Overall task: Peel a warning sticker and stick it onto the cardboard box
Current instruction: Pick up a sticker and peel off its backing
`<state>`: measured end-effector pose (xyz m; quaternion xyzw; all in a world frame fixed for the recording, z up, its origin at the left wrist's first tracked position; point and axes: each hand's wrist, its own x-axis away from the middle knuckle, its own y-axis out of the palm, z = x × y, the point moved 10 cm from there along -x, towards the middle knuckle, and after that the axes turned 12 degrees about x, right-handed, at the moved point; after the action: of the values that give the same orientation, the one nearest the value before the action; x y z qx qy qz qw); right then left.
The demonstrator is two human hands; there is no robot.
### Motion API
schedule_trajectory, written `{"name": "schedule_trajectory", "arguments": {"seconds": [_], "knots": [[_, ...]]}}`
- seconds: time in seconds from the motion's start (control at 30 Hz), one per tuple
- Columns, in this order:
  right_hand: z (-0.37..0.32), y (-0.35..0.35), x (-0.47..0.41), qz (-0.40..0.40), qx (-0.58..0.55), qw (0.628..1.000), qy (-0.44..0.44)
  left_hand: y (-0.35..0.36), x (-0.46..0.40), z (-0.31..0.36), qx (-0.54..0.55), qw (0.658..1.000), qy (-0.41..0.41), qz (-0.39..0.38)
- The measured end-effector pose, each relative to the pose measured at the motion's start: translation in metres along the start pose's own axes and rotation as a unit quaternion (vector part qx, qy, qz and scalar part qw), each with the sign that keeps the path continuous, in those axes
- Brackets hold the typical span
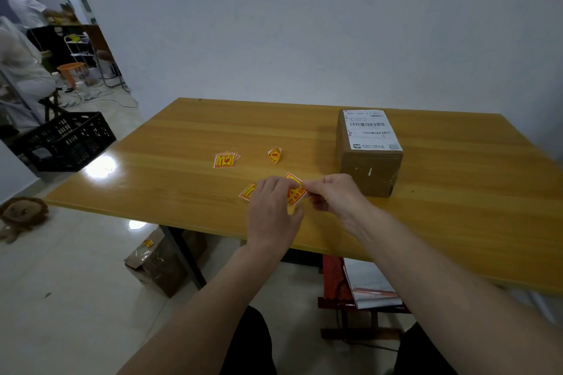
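Note:
A yellow and red warning sticker (295, 193) is pinched between both hands just above the wooden table (182, 143), near its front edge. My left hand (272, 211) grips its left side and my right hand (332, 195) pinches its upper right corner. The sticker is bent between them; I cannot tell whether its backing has come apart. The brown cardboard box (368, 169) with a white shipping label on top stands just right of my right hand, apart from it.
A small stack of stickers (225, 160) lies left of centre, a curled sticker piece (274, 155) beside it, and another sticker (248, 191) under my left hand's edge. A black crate (67, 140), a plush lion (23, 213) and a floor box (158, 265) lie left.

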<state>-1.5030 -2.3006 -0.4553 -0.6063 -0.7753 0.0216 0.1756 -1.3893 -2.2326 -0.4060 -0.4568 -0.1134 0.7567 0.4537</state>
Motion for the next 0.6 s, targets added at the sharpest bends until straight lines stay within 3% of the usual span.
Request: {"name": "schedule_trajectory", "arguments": {"seconds": [0.6], "knots": [[-0.007, 0.013, 0.008, -0.041, -0.041, 0.998, -0.011, -0.023, -0.003, -0.010, 0.063, 0.993, -0.051, 0.083]]}}
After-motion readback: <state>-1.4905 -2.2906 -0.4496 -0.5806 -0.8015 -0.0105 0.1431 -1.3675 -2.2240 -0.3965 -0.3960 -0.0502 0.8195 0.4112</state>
